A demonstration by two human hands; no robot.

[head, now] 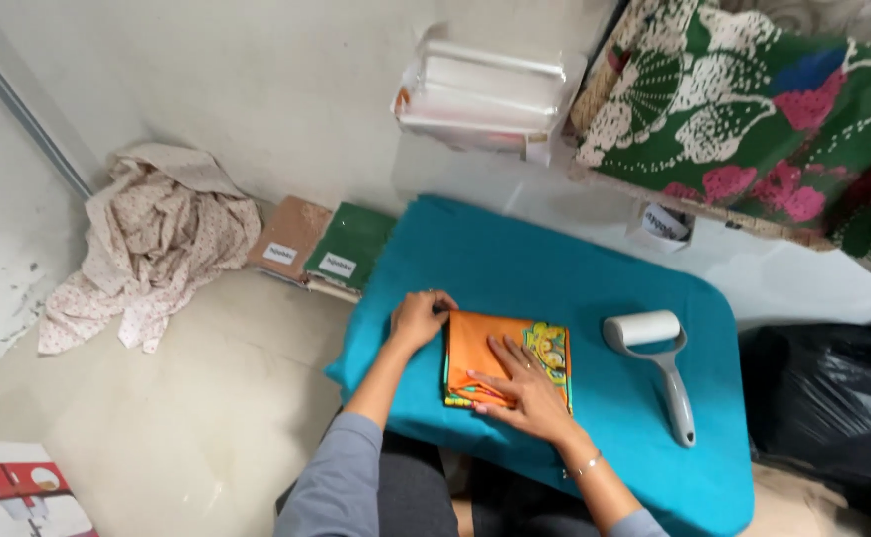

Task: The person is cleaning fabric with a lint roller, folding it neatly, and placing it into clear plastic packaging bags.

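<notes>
A folded orange cloth [475,343] with a green and yellow patterned border lies on a teal-covered board [555,268] across my lap. My right hand [520,388] lies flat on the cloth, fingers spread, pressing its near half. My left hand [418,318] rests at the cloth's far left corner, fingers curled around its edge. A grey-handled lint roller [659,363] with a white roll lies on the teal cover to the right of the cloth, apart from both hands.
A crumpled pale floral fabric [152,234] lies on the floor at left. Brown and green flat packets [321,249] sit beside the board. Clear-wrapped packages [485,94] stand at the wall. A green and pink printed fabric [754,119] hangs at upper right; a black plastic bag [828,398] lies at right.
</notes>
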